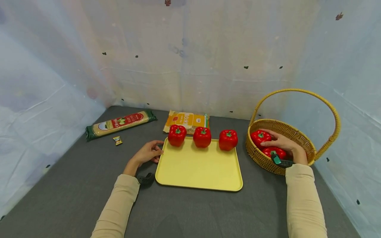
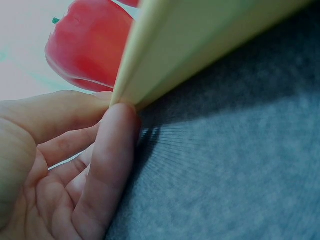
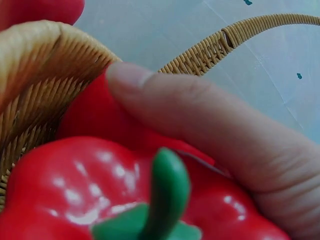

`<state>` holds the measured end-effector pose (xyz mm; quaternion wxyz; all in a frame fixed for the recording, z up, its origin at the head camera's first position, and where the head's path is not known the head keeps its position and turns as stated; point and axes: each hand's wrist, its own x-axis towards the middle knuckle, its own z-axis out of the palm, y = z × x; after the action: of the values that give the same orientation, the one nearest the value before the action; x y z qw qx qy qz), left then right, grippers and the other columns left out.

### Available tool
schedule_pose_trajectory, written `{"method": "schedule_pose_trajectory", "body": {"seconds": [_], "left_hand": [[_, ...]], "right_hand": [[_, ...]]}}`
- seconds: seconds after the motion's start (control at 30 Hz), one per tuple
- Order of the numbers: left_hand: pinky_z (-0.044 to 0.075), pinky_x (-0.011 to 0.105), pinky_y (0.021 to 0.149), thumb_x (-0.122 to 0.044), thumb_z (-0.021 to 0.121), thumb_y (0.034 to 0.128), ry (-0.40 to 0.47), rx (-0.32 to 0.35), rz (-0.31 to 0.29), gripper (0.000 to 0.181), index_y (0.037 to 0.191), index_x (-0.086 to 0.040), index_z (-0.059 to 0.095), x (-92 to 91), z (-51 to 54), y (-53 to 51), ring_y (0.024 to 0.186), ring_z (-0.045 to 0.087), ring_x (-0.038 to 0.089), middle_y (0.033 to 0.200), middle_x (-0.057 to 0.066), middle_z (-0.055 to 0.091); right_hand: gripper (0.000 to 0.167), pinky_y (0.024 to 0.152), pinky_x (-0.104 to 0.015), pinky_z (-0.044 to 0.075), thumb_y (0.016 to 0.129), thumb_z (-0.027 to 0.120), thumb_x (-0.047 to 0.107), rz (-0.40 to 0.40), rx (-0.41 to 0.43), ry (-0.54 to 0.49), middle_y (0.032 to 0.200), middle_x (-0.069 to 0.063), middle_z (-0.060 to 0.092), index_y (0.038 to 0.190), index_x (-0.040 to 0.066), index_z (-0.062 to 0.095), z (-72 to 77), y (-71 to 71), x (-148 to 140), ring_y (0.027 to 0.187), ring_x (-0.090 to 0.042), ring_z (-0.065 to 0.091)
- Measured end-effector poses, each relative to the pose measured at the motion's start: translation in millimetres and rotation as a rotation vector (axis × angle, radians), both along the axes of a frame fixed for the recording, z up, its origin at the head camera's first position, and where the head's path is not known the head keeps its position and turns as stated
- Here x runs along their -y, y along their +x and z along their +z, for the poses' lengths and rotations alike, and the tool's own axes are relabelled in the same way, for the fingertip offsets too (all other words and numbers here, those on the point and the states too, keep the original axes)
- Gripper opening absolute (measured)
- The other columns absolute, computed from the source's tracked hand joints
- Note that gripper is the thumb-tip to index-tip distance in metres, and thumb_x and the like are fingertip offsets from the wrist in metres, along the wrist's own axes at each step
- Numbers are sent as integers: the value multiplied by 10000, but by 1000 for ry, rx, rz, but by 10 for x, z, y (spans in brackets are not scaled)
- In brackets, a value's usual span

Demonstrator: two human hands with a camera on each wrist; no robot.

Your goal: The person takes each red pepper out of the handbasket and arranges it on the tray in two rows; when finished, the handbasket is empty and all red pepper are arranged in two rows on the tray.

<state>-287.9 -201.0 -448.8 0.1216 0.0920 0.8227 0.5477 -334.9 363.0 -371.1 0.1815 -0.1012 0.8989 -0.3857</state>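
Note:
A yellow tray [image 1: 199,168] lies on the table with three red bell peppers, left [image 1: 176,137], middle [image 1: 202,138] and right [image 1: 228,142], in a row along its far edge. My left hand [image 1: 148,152] pinches the tray's left rim between thumb and finger, as the left wrist view shows close up. Inside the wicker basket [image 1: 256,158] on the right, my right hand [image 1: 281,142] grips a red bell pepper [image 1: 258,138]; its fingers are partly hidden behind that pepper. Another bell pepper [image 3: 55,175] with a green stem lies nearer, under the hand.
A yellow food packet [image 1: 190,120] lies behind the tray. At the back left are a long noodle packet [image 1: 120,124] and a small wrapped sweet [image 1: 117,140]. The basket's tall arched handle [image 1: 297,90] rises above the right hand. Pale sheeting [image 1: 190,66] hangs behind the table.

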Motion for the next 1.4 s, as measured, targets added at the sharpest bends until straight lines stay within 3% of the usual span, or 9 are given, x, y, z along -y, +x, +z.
{"method": "schedule_pose_trajectory", "body": {"seconds": [0.3,0.43,0.53,0.77,0.9,1.03,1.13,1.27,1.4], "left_hand": [[541,311,559,-71,564,928,16,9,-19,499,1368,47,362,-31,115,72,607,566,178,865,161,550],[542,309,561,-103,580,925,7,11,0,493,1367,-3,384,-7,14,10,611,569,176,868,142,551],[546,318,567,-121,587,921,12,5,0,482,1355,-23,401,-6,14,15,617,572,178,867,135,551],[542,305,549,-191,607,915,63,-59,-76,528,1331,48,387,26,18,43,605,576,170,834,114,546],[543,308,560,-150,589,922,28,-28,-36,499,1348,19,389,6,30,33,615,575,170,854,127,547],[543,312,564,-114,582,923,-2,12,9,480,1357,-19,400,-8,33,10,619,574,183,867,136,547],[542,311,562,-110,585,922,-8,18,14,479,1356,-20,402,-10,30,2,615,573,187,862,132,546],[543,311,565,-108,579,925,-6,13,4,480,1356,-3,395,-8,27,3,611,571,178,858,128,545],[545,313,575,-107,578,924,2,15,0,482,1356,2,393,-5,22,6,611,573,177,862,132,548]], "right_hand": [[818,899,-503,395,863,624,353,8,11,-23,1415,-257,241,1503,205,136,5,16,3,1213,-417,294],[811,892,-513,408,868,618,369,-8,6,-23,1414,-261,238,1501,207,138,1,15,-7,1212,-425,293],[813,881,-512,420,875,606,391,-39,-5,-35,1412,-272,236,1503,201,126,11,30,-5,1206,-435,300],[832,949,-565,382,897,576,421,-128,-76,-107,1437,-269,219,1508,164,73,132,110,23,1236,-447,302],[834,999,-630,284,903,566,428,-160,-143,-129,1455,-257,209,1510,159,62,229,155,43,1279,-448,248],[814,985,-643,280,904,549,450,-185,-206,-116,1442,-250,250,1509,158,88,312,200,60,1273,-428,252],[752,956,-519,378,917,534,431,-189,-254,-121,1402,-190,327,1500,171,136,358,233,81,1220,-323,343],[634,837,-254,452,931,534,364,-181,-332,-160,1274,-30,452,1466,190,242,413,288,144,1078,-125,463],[569,764,-156,470,931,549,268,-143,-412,-234,1149,94,499,1435,147,313,467,369,251,973,-41,523]]}}
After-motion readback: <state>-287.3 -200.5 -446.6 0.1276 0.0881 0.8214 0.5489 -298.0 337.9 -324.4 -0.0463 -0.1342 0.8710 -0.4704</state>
